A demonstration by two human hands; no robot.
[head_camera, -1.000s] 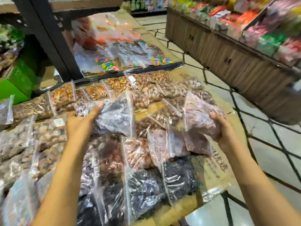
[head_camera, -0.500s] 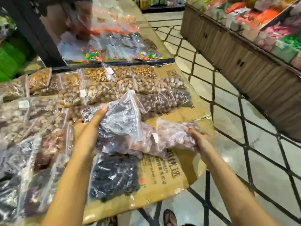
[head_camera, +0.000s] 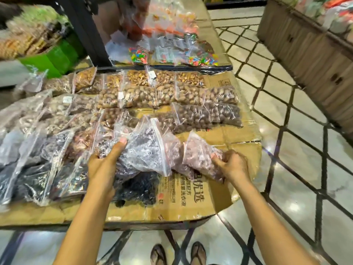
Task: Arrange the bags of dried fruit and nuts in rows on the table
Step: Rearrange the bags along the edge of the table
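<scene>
The left hand grips a clear bag of dark dried fruit, thumb laid across its top face and fingers tucked beneath, holding it tilted just above the near middle of the table. The right hand pinches the near end of a bag of pinkish-brown pieces, fingers curled closed on the plastic; this bag sits at the near right of the table, on the bare cardboard that covers the top, its left side touching the dark bag. Under the left wrist lies another bag of black dried fruit, flat on the cardboard. To the left, near rows of dark and brown bags overlap one another. Farther back, rows of bagged nuts run left to right: dark round nuts, then pale brown shelled nuts, then golden ones along the far edge. Beyond those, bags of bright coloured sweets lie on a second surface. A green box stands at far left. The person's sandalled feet show on the tiled floor below the near edge of the table.
</scene>
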